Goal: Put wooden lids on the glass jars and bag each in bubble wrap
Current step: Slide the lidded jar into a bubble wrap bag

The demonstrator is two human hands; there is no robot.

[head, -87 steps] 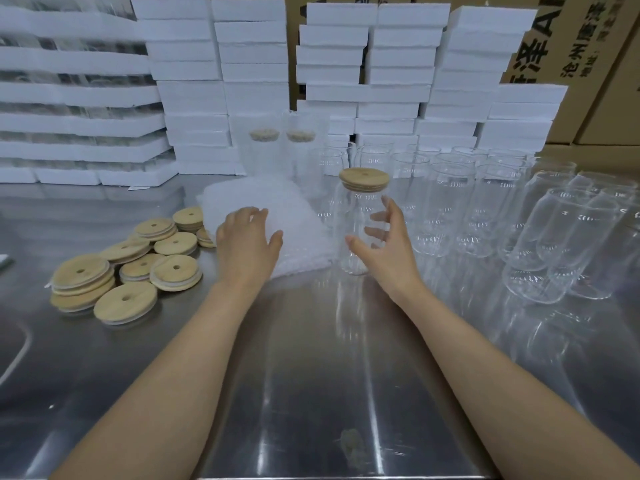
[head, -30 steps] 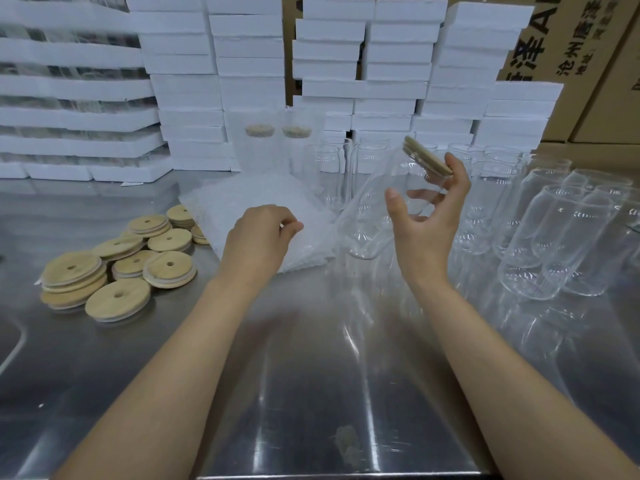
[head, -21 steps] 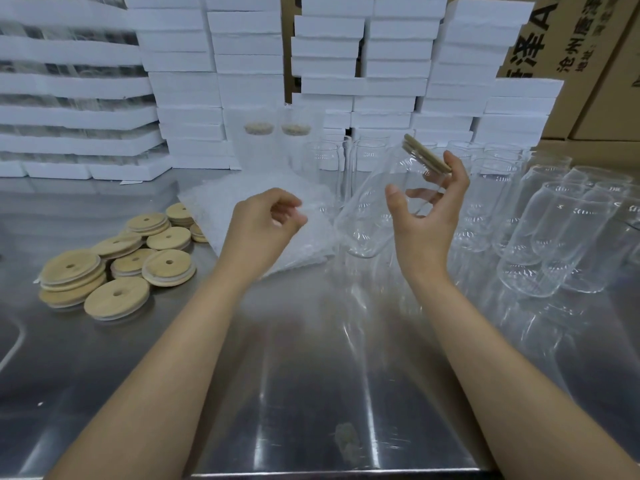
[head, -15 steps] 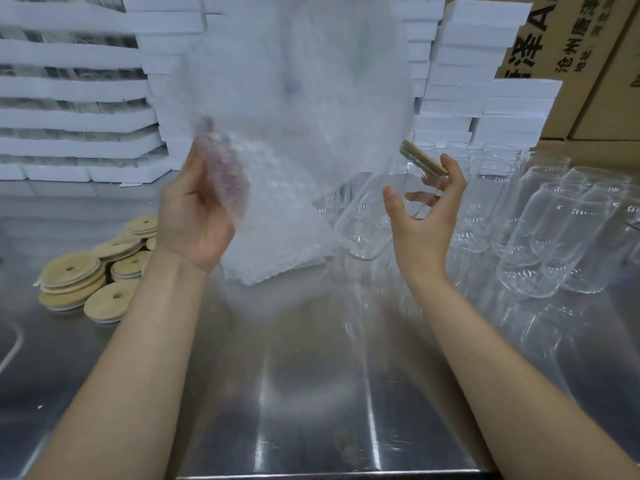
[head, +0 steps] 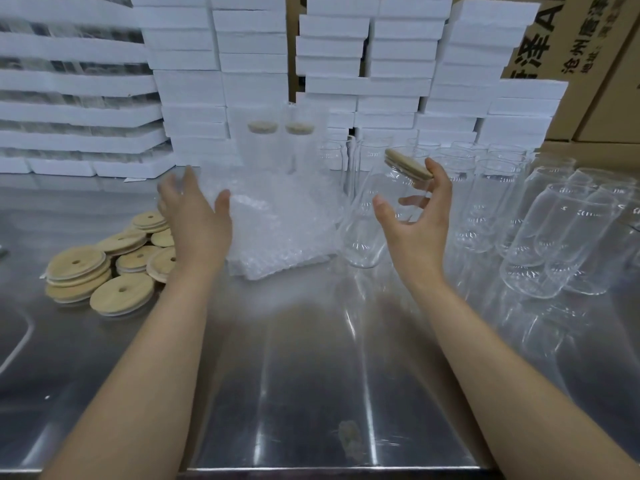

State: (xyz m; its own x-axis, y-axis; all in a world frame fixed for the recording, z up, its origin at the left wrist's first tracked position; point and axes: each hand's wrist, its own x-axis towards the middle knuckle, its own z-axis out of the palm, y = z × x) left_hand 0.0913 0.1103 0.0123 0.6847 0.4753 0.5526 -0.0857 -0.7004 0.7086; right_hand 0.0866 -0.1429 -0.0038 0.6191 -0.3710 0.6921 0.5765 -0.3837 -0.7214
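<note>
— Steel table (head: pixel 311 375) is carrying the whole job, with white foam boxes (head: pixel 398 64) and brown cartons (head: pixel 588 46) standing stacked behind it. What are you reporting as done?

— Two bagged jars (head: pixel 263 147) are standing upright at the back, just behind the pile of bubble bags (head: pixel 277 233). Each is showing a wooden lid through the wrap. I am counting those as finished.

— And the jar in hand?

— My right hand (head: pixel 415 233) is gripping one jar (head: pixel 377 220), thumb on the near side and fingers curling round the far side, one fingertip touching its lid (head: pixel 408 164). The lid is sitting on the mouth. The jar is tilting, lid end up and to the right, just beside the pile. I am recording it as lidded but not yet bagged.

— Left hand?

— My left hand (head: pixel 197 230) is hovering at the near-left corner of the pile, fingers straight and spread. Blurred film is hazing over the fingertips, so I am not able to say whether it is pinching a bag.

— Outstanding?

— Most of it, I am judging: loose lids (head: pixel 104 268) are lying in low stacks on the left, and bare jars (head: pixel 554 233) are crowding the right side and back of the table, none of them capped or wrapped.
</note>
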